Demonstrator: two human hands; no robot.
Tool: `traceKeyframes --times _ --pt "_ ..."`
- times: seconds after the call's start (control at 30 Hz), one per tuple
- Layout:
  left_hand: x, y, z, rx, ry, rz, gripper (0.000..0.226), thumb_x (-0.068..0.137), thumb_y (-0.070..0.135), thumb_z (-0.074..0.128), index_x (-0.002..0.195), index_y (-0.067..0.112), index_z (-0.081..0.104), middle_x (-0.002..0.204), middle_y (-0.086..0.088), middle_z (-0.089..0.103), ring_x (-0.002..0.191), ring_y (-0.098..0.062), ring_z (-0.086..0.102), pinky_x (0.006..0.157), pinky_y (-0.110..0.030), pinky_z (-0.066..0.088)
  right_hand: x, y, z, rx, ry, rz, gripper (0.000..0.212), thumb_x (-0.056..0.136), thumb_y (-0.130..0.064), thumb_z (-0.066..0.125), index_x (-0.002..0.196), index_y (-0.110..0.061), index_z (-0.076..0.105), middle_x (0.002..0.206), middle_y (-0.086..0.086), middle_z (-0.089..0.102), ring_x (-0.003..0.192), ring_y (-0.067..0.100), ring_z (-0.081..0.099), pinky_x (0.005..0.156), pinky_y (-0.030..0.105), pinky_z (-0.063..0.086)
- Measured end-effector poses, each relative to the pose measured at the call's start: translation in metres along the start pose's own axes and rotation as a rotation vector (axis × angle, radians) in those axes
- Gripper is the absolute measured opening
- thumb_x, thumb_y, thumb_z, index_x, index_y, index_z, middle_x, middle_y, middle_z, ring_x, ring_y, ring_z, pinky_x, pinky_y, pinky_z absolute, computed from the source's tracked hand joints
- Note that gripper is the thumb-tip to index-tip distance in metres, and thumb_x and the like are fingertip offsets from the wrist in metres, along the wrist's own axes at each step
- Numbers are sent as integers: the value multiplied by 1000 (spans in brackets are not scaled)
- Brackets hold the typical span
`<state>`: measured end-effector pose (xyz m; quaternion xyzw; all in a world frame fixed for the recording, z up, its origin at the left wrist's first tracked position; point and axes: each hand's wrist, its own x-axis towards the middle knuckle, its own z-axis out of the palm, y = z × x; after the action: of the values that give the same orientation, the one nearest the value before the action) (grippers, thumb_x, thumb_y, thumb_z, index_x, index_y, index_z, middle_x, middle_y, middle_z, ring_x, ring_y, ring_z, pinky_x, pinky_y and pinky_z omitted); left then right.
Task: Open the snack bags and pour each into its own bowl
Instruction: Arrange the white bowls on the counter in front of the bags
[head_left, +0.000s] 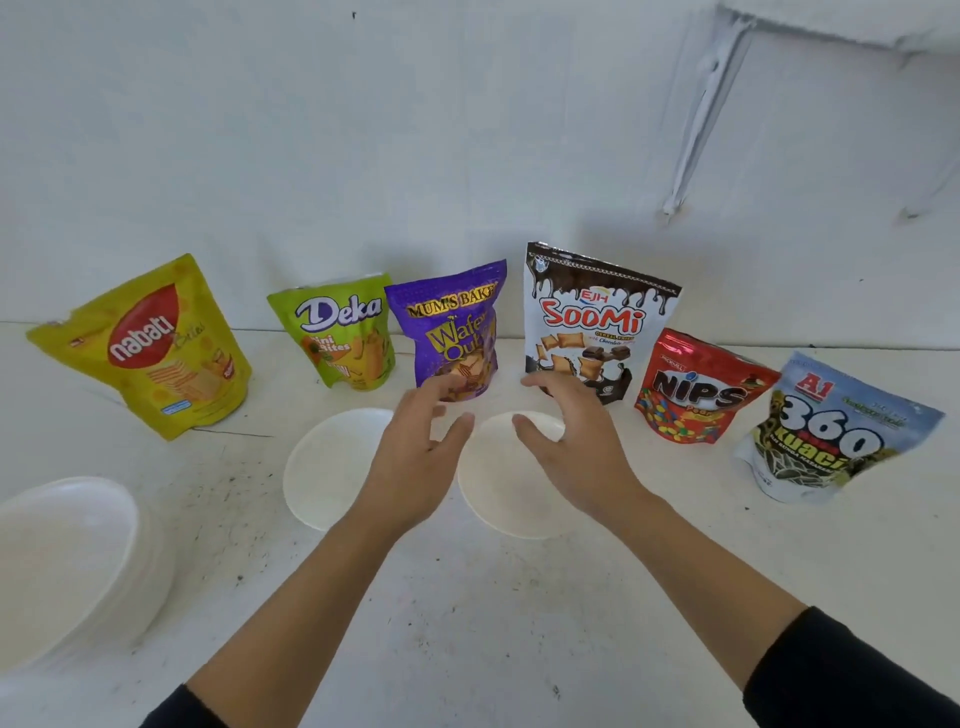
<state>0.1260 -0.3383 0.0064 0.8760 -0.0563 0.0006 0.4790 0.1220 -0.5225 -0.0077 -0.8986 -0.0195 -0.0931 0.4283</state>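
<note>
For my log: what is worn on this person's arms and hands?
Nothing on the hands: the left hand and right hand show no gloves, rings or watch. A black left sleeve and black right sleeve cover the arms near the frame's bottom edge; the forearms are bare.

A glossy, foil-like sheen is noted on the red Nips pouch (696, 389) and the purple wafer pouch (457, 322). The round white bowl (322, 467) is found smooth, the white tabletop (467, 623) matt and speckled.
</note>
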Motion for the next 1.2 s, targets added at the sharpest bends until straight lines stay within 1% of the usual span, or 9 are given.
traceKeyframes --times 0.07,0.2,0.4,0.53,0.7,0.8,0.87,1.0,1.2 --pt "-4 7 -26 -1 85 31 25 103 26 56 127 32 55 124 5 56 103 -4 59 67 -3 42 6 -26 4 60 5 -80 39 93 -24 68 130 -24 56 123 -12 56 116 9 50 95 27 45" --pt "-20 4 -86 74 249 97 16 99 24 59 111 34 62 106 7 60 94 0 60 69 -11 43 17 -76 28 113 -20 -210 36 89 -18 71 123 -18 60 114 -6 60 98 9 57 74 8 42" --pt "-63 -45 -185 288 421 25 14 96 25 63 107 32 68 107 8 58 95 -10 60 72 -20 42 19 -144 96 13 -254 -442 37 91 -27 67 127 -24 58 120 -6 56 115 17 54 96 34 45" --pt "-98 -85 -238 404 467 -87 14 97 27 61 107 32 69 103 9 55 104 -16 55 84 -31 43 11 -183 155 -57 -412 -513 38 94 -37 62 131 -30 55 125 -1 54 122 20 47 99 35 39" --pt "-138 -138 -281 653 447 -297 21 96 33 60 116 35 68 126 5 54 122 -23 49 99 -41 36 -6 -221 218 -75 -528 -524 35 95 -39 59 130 -32 55 135 -2 46 129 21 37 105 46 40" --pt "-156 -168 -290 669 376 -400 26 97 35 59 122 37 65 141 2 46 133 -23 44 105 -43 33 -17 -227 250 -161 -561 -506 35 95 -39 58 130 -33 54 140 0 39 134 23 31 104 46 40" --pt "-164 -184 -293 629 345 -437 27 97 34 59 124 37 63 144 1 43 127 -23 50 105 -42 35 -22 -225 266 -210 -579 -470 35 95 -39 57 130 -33 53 143 2 35 135 25 30 104 46 40" --pt "-168 -201 -295 454 348 -415 22 96 30 59 115 39 59 122 6 55 89 -15 65 86 -38 54 -27 -220 287 -298 -616 -375 38 94 -31 54 132 -32 48 140 0 36 126 26 42 98 43 42" --pt "-150 -204 -303 393 373 -413 26 79 21 69 100 36 63 99 8 60 81 -16 62 75 -37 55 -19 -225 293 -319 -596 -299 47 85 -17 60 130 -26 51 124 -4 50 109 24 54 82 37 48"
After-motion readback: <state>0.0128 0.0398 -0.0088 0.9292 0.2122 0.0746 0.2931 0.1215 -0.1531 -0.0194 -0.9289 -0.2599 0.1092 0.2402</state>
